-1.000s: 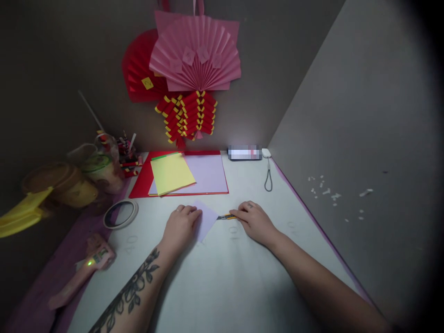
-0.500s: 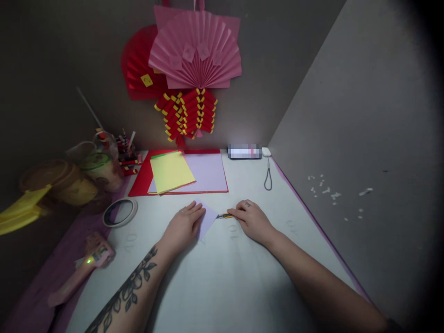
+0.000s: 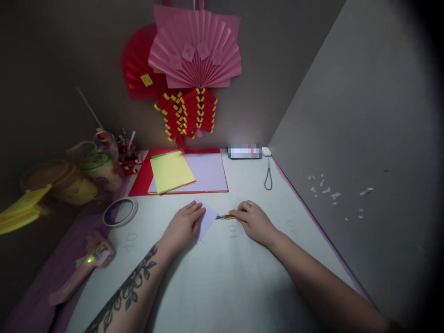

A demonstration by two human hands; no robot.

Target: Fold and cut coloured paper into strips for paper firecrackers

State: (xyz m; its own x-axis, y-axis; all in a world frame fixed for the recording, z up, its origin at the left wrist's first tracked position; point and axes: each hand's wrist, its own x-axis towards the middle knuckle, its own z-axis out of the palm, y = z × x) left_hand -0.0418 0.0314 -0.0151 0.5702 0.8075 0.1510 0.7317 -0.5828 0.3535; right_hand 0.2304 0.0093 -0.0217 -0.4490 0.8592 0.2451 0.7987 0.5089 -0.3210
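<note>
A small lilac paper (image 3: 208,220) lies on the white table mat (image 3: 222,286), one corner pointing right. My left hand (image 3: 187,221) rests flat on its left part, fingers stretched out, covering some of it. In my right hand (image 3: 252,217) is a yellow utility knife (image 3: 226,216), held low over the mat with its blade end at the paper's right corner. Whether the blade touches or overlaps the paper I cannot tell.
Behind the hands lie yellow sheets (image 3: 171,172), a lilac sheet (image 3: 210,172) and red paper (image 3: 138,185). A tape roll (image 3: 133,213) and a pink glue gun (image 3: 83,273) with a lit green light are at left. A phone (image 3: 244,151) stands at the back.
My right hand and the knife have shifted very slightly, a few pixels at most. My left hand and the lilac paper look unmoved.
</note>
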